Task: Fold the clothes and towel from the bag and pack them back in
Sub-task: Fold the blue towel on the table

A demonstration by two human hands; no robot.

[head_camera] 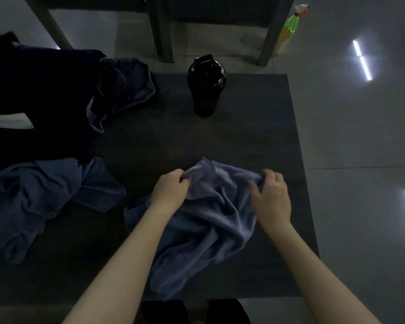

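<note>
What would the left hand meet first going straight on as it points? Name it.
The towel, which the left hand grips at its bunched edge. Beyond that lies bare table, then probably the dark bottle, though depth is hard to judge.

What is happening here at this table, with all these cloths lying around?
A person is sorting laundry on a dark table. The left hand and the right hand each grip the far edge of a crumpled blue-grey cloth, not yet folded. To the left lie a blue garment, a second crumpled garment and a dark bag. A dark bottle stands upright at the far side.
</note>
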